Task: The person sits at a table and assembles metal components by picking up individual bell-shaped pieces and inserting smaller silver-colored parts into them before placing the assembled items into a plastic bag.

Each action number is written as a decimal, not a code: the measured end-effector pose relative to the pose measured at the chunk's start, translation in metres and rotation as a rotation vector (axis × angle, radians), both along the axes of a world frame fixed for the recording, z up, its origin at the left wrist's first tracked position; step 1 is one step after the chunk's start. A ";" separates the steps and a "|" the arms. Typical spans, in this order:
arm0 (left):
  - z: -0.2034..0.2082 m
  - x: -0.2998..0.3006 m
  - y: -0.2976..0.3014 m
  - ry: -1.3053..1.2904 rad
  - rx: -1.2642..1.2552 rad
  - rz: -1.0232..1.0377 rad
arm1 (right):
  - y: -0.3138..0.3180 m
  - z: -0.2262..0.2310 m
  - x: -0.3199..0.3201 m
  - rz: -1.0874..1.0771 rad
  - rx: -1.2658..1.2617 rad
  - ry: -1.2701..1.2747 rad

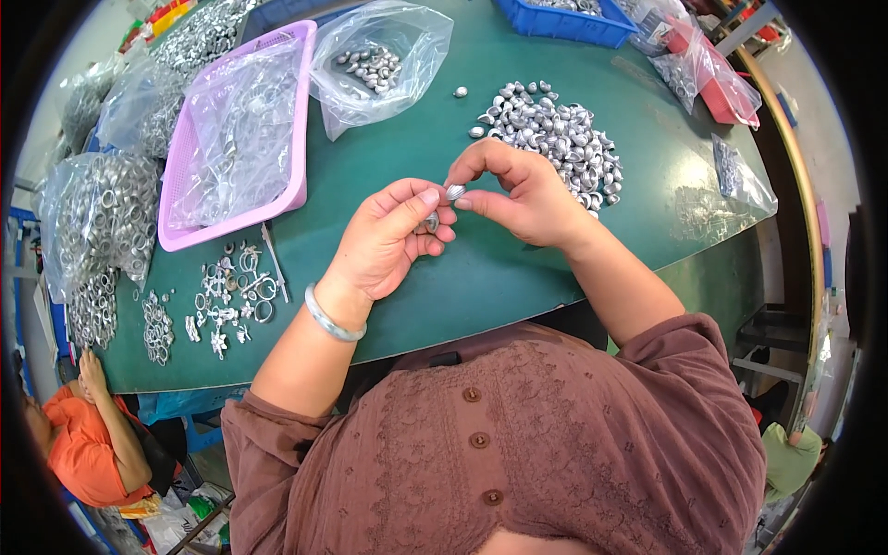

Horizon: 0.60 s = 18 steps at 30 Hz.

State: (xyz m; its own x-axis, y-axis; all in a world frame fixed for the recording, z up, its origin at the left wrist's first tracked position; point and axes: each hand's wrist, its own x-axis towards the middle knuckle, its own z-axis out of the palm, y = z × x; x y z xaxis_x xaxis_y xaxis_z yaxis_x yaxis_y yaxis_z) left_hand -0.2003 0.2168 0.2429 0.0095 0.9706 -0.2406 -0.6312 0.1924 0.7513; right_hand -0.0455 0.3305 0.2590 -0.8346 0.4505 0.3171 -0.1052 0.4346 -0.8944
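Observation:
Above the near part of the green table, my left hand point(393, 227) and my right hand point(520, 192) meet. A small ridged, shell-like silver metal piece point(454, 192) is pinched between the thumb and fingertips of both. A second silver piece point(431, 222) rests in the curled lower fingers of my left hand, partly hidden by them. Just beyond my right hand lies a heap of similar rounded silver pieces point(555, 134), with a few strays at its left edge. A pale bangle point(331, 314) circles my left wrist.
A pink basket point(301, 111) holding bagged parts stands left, beside an open clear bag point(412, 55) of silver pieces. Small ring-like castings point(236, 287) lie nearer me. Bulging bags of rings point(97, 217) crowd the left edge. A blue tray point(564, 23) sits at the back; a person in orange point(97, 444) sits left.

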 end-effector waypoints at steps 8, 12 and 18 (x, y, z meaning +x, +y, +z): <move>0.002 -0.002 -0.001 0.001 -0.014 0.013 | -0.002 -0.006 -0.003 0.031 -0.273 -0.006; 0.003 -0.001 -0.001 0.019 -0.020 0.025 | -0.002 -0.010 -0.004 0.038 -0.282 0.018; 0.004 0.001 -0.001 0.074 -0.054 0.043 | -0.002 -0.012 -0.003 0.042 -0.287 0.018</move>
State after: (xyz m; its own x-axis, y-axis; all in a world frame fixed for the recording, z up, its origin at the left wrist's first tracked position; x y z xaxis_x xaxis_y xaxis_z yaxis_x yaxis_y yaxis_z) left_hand -0.1996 0.2158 0.2471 -0.0510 0.9552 -0.2915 -0.5831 0.2084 0.7852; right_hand -0.0488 0.3282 0.2473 -0.8495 0.4895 0.1970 -0.1350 0.1593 -0.9780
